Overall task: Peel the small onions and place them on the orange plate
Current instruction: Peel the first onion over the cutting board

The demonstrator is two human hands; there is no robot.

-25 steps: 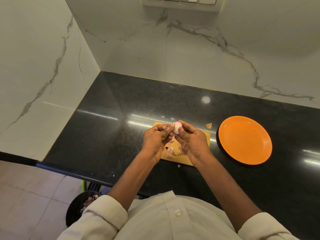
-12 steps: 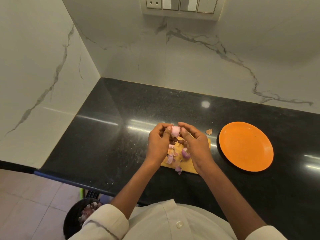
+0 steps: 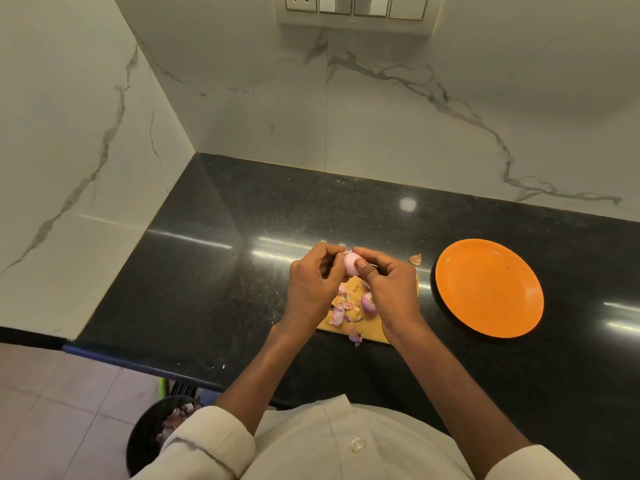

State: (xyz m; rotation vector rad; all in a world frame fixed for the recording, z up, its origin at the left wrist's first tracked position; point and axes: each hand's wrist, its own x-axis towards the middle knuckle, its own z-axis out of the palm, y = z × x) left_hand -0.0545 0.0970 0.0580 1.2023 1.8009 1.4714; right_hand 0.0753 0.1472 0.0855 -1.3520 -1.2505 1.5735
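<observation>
A pale pink small onion (image 3: 350, 264) is held above a small wooden board (image 3: 372, 332) on the black counter. My left hand (image 3: 311, 289) grips it from the left, and my right hand (image 3: 389, 289) pinches it from the right with the thumb across its front. A second, purple onion (image 3: 367, 302) lies on the board beside my right hand, among loose pink and brown peels (image 3: 341, 308). The orange plate (image 3: 489, 287) sits to the right of the board with nothing on it.
A scrap of brown skin (image 3: 415, 259) lies on the counter (image 3: 214, 265) between board and plate. Marble walls close off the back and left. Below the counter's front edge stands a dark bin (image 3: 152, 434) holding peels.
The camera has tilted, so the scene sits a little lower in view. Both hands still work the same onion; my right thumb has shifted across its front.
</observation>
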